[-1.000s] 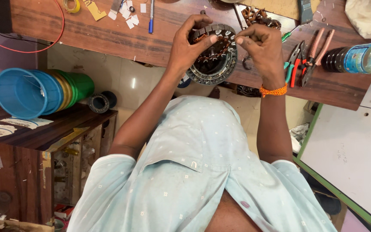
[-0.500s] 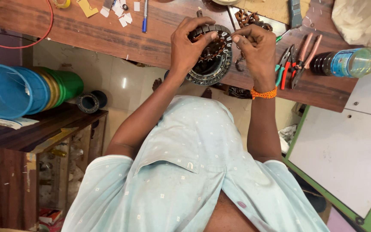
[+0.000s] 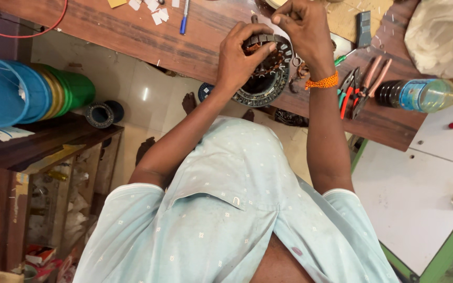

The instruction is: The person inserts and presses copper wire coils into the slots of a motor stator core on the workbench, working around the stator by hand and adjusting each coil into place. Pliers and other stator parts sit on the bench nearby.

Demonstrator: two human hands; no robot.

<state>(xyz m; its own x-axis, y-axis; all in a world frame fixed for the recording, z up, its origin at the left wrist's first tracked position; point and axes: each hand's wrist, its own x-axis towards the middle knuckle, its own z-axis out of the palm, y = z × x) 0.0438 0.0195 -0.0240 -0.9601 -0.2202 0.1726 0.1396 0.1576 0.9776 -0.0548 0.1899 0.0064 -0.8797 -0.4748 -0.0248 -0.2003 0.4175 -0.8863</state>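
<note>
Far left of the long brown wooden workbench [image 3: 132,39] there's a stack of nested plastic tubs, blue outermost then yellow and green [image 3: 24,91], lying on its side on a darker shelf. On the bench itself, a blue pen [image 3: 184,18] sits left of the hands. At the bench's near edge, the left hand [image 3: 242,60] is wrapped around the round dark metal motor stator with copper windings [image 3: 266,78], thumb and fingers closed on its rim. The right hand [image 3: 300,26] hovers just above it, fingertips pinched together on something too small to make out. Further right on the bench: red-handled pliers [image 3: 363,86], then a clear plastic bottle [image 3: 423,94] lying flat.
</note>
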